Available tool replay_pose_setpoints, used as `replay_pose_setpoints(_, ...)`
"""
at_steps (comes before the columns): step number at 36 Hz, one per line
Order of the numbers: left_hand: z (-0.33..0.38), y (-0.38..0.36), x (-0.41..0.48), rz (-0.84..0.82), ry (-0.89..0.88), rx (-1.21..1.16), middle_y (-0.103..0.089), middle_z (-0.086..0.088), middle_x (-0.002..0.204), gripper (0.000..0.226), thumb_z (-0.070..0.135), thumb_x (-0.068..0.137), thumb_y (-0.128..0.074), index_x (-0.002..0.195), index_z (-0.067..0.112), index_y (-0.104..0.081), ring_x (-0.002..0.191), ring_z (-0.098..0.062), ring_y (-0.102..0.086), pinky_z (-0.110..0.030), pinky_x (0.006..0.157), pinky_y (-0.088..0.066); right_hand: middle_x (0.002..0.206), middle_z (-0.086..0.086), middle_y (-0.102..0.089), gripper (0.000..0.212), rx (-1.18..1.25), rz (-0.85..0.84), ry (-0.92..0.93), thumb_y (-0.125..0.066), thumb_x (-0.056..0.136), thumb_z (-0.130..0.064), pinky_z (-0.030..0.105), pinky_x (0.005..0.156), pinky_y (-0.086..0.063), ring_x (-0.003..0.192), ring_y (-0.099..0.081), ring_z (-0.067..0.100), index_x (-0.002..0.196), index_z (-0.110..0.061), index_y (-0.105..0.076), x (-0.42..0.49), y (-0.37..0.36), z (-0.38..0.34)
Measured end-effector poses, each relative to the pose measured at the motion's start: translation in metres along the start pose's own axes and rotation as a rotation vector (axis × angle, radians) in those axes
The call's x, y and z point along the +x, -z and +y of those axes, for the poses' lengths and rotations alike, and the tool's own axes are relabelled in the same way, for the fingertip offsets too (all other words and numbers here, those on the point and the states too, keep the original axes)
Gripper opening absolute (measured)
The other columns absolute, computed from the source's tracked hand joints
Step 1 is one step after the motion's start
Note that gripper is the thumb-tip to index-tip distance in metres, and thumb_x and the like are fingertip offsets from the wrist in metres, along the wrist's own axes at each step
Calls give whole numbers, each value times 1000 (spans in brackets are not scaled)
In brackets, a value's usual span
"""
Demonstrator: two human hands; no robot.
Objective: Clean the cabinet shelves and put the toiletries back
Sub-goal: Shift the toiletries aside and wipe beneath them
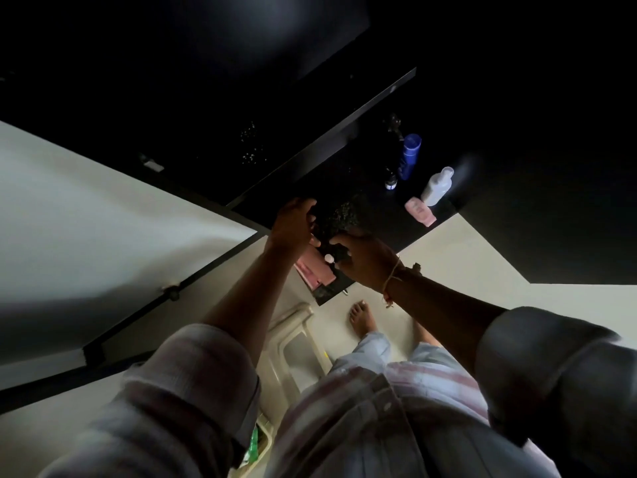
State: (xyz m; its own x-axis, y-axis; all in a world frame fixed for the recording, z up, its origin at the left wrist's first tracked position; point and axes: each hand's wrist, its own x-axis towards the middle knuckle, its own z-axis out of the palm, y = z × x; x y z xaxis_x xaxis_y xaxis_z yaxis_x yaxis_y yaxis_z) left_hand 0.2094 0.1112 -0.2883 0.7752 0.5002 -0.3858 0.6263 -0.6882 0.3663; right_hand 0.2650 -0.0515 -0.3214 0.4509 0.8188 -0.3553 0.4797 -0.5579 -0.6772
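As our left hand (293, 223) clamps on a flat pink packet (312, 272) at the near edge of the dark speckled shelf (372, 201), seemingly to reshelve it, our right hand (366, 261) curls by a white cap (329, 258), its grip too dim to tell.

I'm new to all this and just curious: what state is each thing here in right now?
Tall blue plastic bottle: upright, capped.
White plastic bottle: upright, capped.
Pink soft tube: lying on its side.
Small dark bottle: upright.
Flat pink pack: held in the left grip.
Dark white-capped item: held in the right grip.
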Motion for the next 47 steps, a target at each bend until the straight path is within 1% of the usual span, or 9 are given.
replay_pose_setpoints(6,-10,-6,8,-63,-22,19,-41,-14,145,52,9,94,-58,143,10,-41,129,-26,-46,-9,82,-34,140,3,-44,57,-151,-27,71,-64,89,-28,24,99,-38,126,-45,22,142,-33,-44,6,-9,0)
replay_pose_setpoints(10,-14,-7,11,-117,17,27,-41,-13,146,67,14,85,-70,144,13,-40,134,-27,-40,-31,105,-35,141,6,-43,55,-164,-49,96,-63,90,-26,28,101,-39,126,-46,25,142,-29,-46,11,-13,-2)
replay_pose_setpoints(14,-17,-11,17,-145,37,-27,-52,-14,134,57,6,89,-64,141,7,-42,109,-20,-53,-9,80,-34,142,6,-43,48,-211,-35,121,-59,93,-23,29,104,-36,127,-45,24,139,-25,-50,14,-18,-2)
replay_pose_setpoints(19,-16,-12,22,-163,69,-50,-61,-14,121,51,2,86,-64,135,7,-50,111,-24,-59,-26,86,-49,142,4,-43,44,-218,-45,133,-58,93,-21,26,104,-35,128,-44,22,137,-25,-52,20,-20,-5)
replay_pose_setpoints(22,-17,-15,26,-157,91,-76,-64,-13,115,47,1,88,-61,133,7,-51,97,-20,-61,-21,71,-51,142,5,-41,41,-285,-72,145,-53,96,-22,26,105,-33,130,-41,22,137,-22,-52,22,-22,-6)
replay_pose_setpoints(27,-24,-21,32,-173,89,-102,-64,-18,103,36,-4,89,-57,124,2,-54,88,-34,-68,-46,77,-59,140,4,-45,38,-284,-75,137,-50,96,-18,26,101,-37,126,-45,22,134,-20,-54,25,-23,-6)
replay_pose_setpoints(30,-19,-20,35,-126,88,-38,-64,-17,116,43,3,84,-67,125,6,-56,105,-32,-63,-37,86,-54,133,6,-53,35,-239,-65,123,-51,93,-14,27,97,-43,120,-52,23,126,-16,-60,27,-22,-5)
replay_pose_setpoints(41,40,-32,55,66,-154,-31,-61,-13,116,30,18,85,-69,113,11,-63,108,-26,-59,-25,82,-43,103,13,-65,31,-68,355,-226,-45,87,-26,22,66,-41,85,-65,29,103,-11,-68,3,10,54)
replay_pose_setpoints(47,77,-50,72,53,-210,-66,-60,-10,121,35,19,83,-71,117,14,-62,113,-26,-58,-34,94,-48,124,11,-58,30,-48,428,-394,-57,90,-17,32,86,-46,108,-58,31,119,-11,-64,-5,31,82)
